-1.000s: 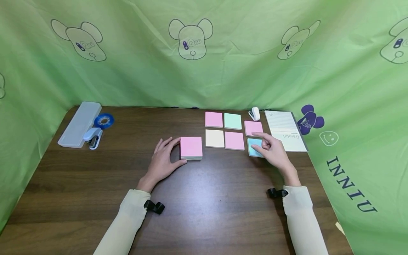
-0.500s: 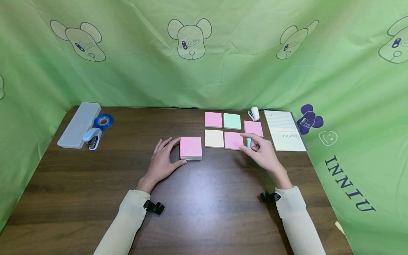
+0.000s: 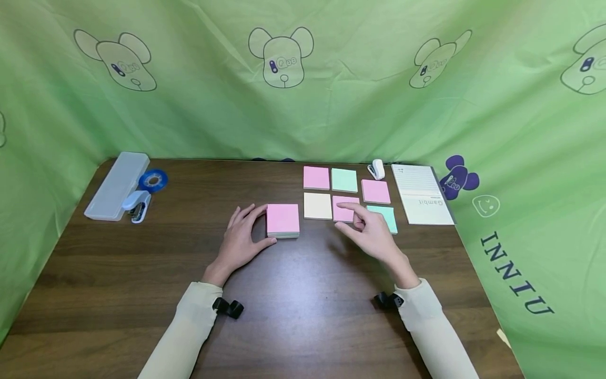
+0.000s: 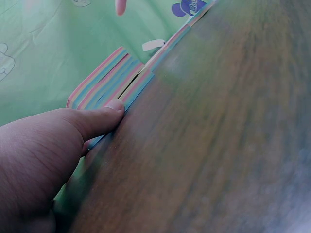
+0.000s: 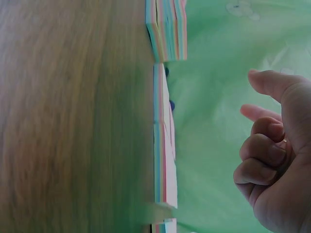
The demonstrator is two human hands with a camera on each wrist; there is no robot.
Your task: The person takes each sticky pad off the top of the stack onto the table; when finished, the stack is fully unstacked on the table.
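Observation:
A thick stack of square sticky notes (image 3: pixel 283 219), pink on top with striped coloured edges (image 4: pixel 111 80), stands mid-table. My left hand (image 3: pixel 239 239) holds it at its left side, index finger at the back corner and thumb against the front edge. My right hand (image 3: pixel 369 231) hovers over a pink sticky note pad (image 3: pixel 341 213), index finger and thumb apart, the other fingers curled, nothing between them. To the right lies a teal sticky note pad (image 3: pixel 387 217). Around these are a cream pad (image 3: pixel 317 206), two more pink pads (image 3: pixel 316 178) and a mint-green pad (image 3: pixel 344 180).
A white stapler (image 3: pixel 376 169) and an open notebook (image 3: pixel 422 195) lie at the back right. At the left are a pale plastic case (image 3: pixel 117 187), a blue tape roll (image 3: pixel 153 180) and a light blue stapler (image 3: pixel 137 205). A green curtain (image 3: pixel 284 121) hangs behind the table.
My right hand has moved left, from over the rightmost front pad to over the pink one beside it. The uncovered pad, blue before, looks teal now. My left hand stays put.

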